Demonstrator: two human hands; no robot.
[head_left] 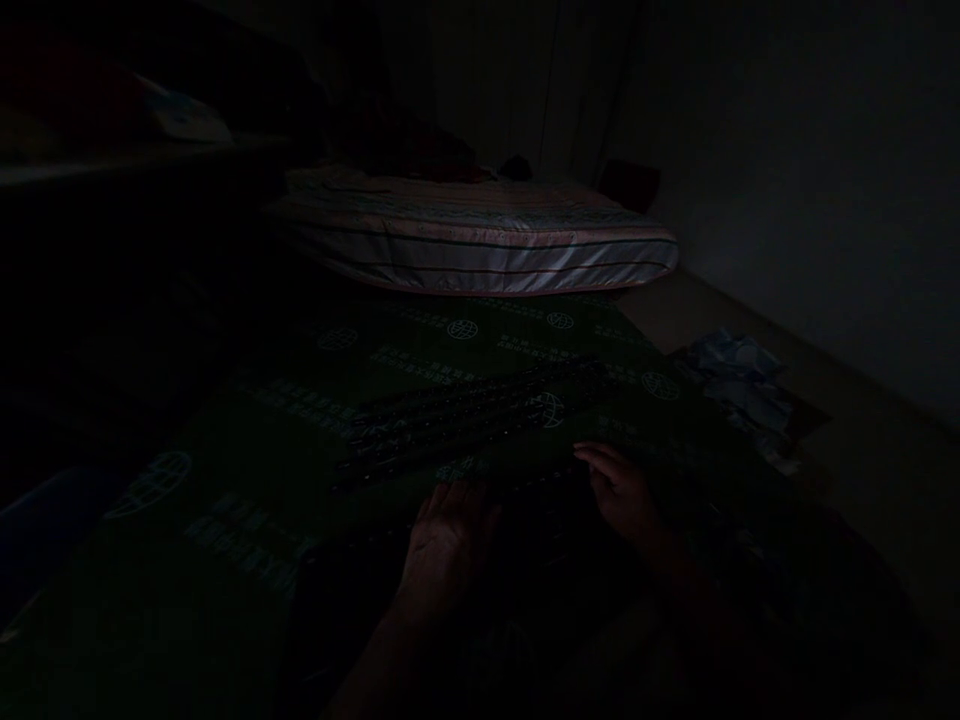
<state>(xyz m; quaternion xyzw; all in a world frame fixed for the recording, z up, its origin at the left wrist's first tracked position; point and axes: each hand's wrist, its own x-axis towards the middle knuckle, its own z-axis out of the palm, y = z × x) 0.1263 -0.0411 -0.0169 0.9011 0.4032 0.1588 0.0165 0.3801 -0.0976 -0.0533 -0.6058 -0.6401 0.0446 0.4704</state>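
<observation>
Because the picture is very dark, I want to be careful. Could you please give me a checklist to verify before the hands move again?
1. Light enough for fine details: not ok; the scene is very dark.
2. Both hands in view: ok; left hand and right hand are visible.
3. Hands apart from each other: ok; a gap shows between them.
4. Grip on the dark item near the hands: cannot tell; shadow hides any contact.
5. Dark strips away from the hands: ok; they lie beyond them on the green sheet.
6. Striped mattress away from the hands: ok; it is farther back.
</observation>
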